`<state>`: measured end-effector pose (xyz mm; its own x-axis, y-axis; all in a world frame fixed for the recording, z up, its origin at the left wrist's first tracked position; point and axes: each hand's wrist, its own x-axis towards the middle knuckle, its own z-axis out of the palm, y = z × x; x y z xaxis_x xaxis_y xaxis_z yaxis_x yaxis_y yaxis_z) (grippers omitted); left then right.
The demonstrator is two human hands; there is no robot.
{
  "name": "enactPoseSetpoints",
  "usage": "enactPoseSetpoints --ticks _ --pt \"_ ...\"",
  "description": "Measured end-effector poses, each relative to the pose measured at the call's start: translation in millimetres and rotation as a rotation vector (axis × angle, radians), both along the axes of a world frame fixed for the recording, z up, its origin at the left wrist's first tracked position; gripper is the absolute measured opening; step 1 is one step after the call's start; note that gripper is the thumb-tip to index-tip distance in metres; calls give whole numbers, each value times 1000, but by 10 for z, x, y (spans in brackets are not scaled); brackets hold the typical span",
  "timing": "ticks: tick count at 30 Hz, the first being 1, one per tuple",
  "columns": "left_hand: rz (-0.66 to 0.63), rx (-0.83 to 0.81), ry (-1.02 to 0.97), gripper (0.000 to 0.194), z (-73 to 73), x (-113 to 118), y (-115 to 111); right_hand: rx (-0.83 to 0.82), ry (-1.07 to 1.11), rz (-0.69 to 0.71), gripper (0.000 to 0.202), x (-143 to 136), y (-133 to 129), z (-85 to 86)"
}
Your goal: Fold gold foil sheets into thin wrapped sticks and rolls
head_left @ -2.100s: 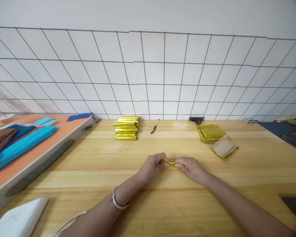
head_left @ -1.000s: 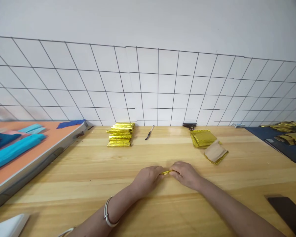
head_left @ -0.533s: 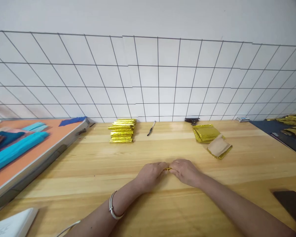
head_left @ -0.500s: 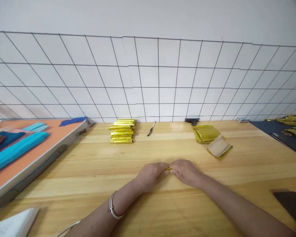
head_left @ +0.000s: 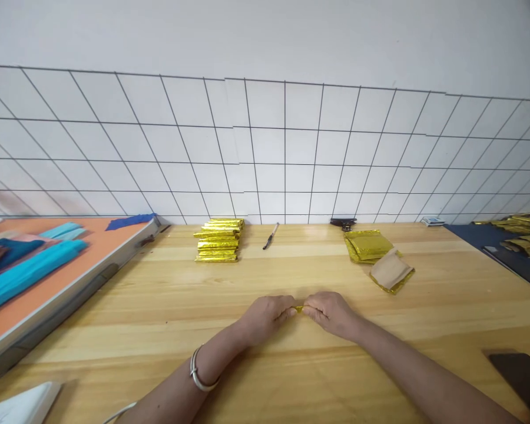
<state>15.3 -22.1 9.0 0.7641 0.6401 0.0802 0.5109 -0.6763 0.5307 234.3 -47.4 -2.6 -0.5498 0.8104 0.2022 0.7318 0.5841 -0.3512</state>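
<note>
While a small gold strip (head_left: 298, 309) sits at the middle of the desk (head_left: 194, 306), the left hand (head_left: 265, 320) pinches one end and the right hand (head_left: 330, 313) the other, each grip closed, with a bit of gold showing between. Fingers hide most of it, so I cannot tell how far it is folded. Farther back, the gold rolls (head_left: 218, 241) on the left look done; on the right, the flat gold pieces (head_left: 368, 244) and the brown-topped piece (head_left: 390, 268) look not yet rolled. Wood shows all around both hands, back to the pen (head_left: 271, 237) and wall (head_left: 265, 147)
</note>
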Motion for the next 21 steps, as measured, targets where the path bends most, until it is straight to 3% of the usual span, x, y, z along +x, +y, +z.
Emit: enactPoseSetpoints --ticks 6,16,21 --pt "6 -43 -59 27 36 -17 13 -24 93 -9 25 31 1 -14" --pt "45 -105 -213 29 5 -52 97 -67 263 37 27 79 54 8" --pt "152 -297 -274 30 -25 -74 130 -169 356 -150 21 167 119 -13"
